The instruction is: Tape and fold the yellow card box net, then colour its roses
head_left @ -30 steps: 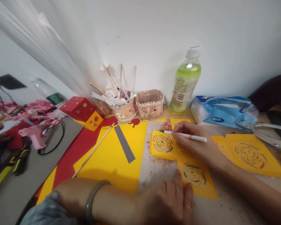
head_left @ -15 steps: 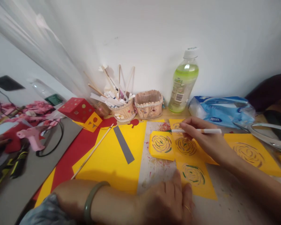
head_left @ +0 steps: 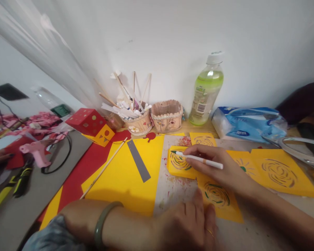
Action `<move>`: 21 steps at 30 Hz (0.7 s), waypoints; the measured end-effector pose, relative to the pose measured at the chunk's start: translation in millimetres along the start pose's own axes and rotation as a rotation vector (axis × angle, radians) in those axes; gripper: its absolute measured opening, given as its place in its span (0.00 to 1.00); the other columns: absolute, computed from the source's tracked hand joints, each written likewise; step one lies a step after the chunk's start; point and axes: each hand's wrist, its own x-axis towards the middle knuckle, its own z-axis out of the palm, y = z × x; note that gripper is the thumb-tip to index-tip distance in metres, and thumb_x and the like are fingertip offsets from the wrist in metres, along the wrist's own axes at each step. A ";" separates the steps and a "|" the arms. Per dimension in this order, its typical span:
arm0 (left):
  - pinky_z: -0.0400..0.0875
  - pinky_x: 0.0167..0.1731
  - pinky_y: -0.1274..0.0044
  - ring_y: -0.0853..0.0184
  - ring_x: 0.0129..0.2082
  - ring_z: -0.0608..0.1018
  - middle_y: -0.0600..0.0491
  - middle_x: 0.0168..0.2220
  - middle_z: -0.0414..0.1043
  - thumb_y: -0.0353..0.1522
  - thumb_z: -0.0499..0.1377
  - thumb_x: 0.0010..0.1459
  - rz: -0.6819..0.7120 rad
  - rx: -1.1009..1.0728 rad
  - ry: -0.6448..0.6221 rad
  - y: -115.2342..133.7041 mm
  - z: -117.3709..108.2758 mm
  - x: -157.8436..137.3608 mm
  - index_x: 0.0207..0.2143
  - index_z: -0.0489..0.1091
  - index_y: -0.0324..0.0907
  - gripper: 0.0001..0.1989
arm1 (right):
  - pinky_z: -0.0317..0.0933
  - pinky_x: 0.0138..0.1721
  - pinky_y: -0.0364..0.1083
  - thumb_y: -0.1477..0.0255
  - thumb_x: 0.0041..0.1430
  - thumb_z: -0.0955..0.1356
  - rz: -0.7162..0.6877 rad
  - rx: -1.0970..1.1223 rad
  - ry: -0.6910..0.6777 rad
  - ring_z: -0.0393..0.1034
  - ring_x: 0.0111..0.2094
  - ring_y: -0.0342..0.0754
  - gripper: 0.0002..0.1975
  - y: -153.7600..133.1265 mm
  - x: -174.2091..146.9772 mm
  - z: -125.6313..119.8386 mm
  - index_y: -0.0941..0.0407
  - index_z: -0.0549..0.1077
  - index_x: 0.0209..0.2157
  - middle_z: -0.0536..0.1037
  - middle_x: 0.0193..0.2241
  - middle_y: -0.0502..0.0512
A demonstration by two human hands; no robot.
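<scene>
My right hand [head_left: 211, 160] pinches a white marker pen [head_left: 208, 162] with a dark green tip. That tip is at the swirl pattern on the left panel of a yellow paper piece [head_left: 172, 170], whose panels carry curved strokes, some of them green. Part of the middle panel is hidden under the hand. At the lower edge of the view, my left hand [head_left: 185, 223] rests palm down, with fingertips at the edge of the lower panel [head_left: 232, 212]. Its index finger is stretched out and no object shows in it.
Behind stand a wooden pot [head_left: 137, 127] of sticks and pens, another wooden pot [head_left: 167, 120], a green drink bottle [head_left: 205, 94] and a tissue pack [head_left: 248, 123]. Left lie yellow sheets [head_left: 143, 153], a grey strip [head_left: 138, 162], a patterned box [head_left: 86, 122] and a pink glue gun [head_left: 36, 153].
My right hand has moved left and slightly down with the marker pen, bringing its tip from the panel's upper right corner onto the swirl. My left hand stays in place.
</scene>
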 end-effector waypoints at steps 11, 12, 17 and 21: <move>0.55 0.08 0.78 0.67 0.14 0.70 0.42 0.30 0.77 0.29 0.54 0.55 -0.025 -0.026 -0.005 -2.3 -3.9 3.9 0.34 0.71 0.32 0.09 | 0.62 0.27 0.43 0.63 0.55 0.65 -0.001 0.011 0.153 0.68 0.29 0.45 0.10 -1.9 3.1 0.1 0.54 0.73 0.32 0.76 0.29 0.52; 0.55 0.08 0.78 0.67 0.14 0.70 0.42 0.30 0.77 0.29 0.54 0.56 -0.015 -0.028 -0.008 -2.7 -3.8 4.0 0.35 0.71 0.32 0.09 | 0.62 0.27 0.43 0.62 0.55 0.65 0.012 0.052 0.190 0.69 0.29 0.45 0.11 -2.8 3.8 -4.1 0.54 0.73 0.33 0.76 0.29 0.52; 0.55 0.08 0.78 0.67 0.14 0.70 0.42 0.30 0.77 0.29 0.55 0.55 0.001 -0.045 0.009 -4.0 -2.7 3.3 0.34 0.71 0.32 0.08 | 0.60 0.26 0.42 0.63 0.53 0.67 0.027 0.188 0.519 0.65 0.24 0.41 0.09 -6.8 5.5 -41.8 0.54 0.73 0.27 0.72 0.22 0.50; 0.57 0.09 0.78 0.67 0.15 0.71 0.40 0.30 0.76 0.29 0.54 0.55 0.027 -0.032 0.031 -2.9 -0.2 0.8 0.34 0.70 0.32 0.09 | 0.58 0.26 0.43 0.64 0.52 0.69 0.029 0.233 0.682 0.63 0.24 0.41 0.09 -9.7 -0.5 -72.4 0.55 0.73 0.24 0.71 0.22 0.51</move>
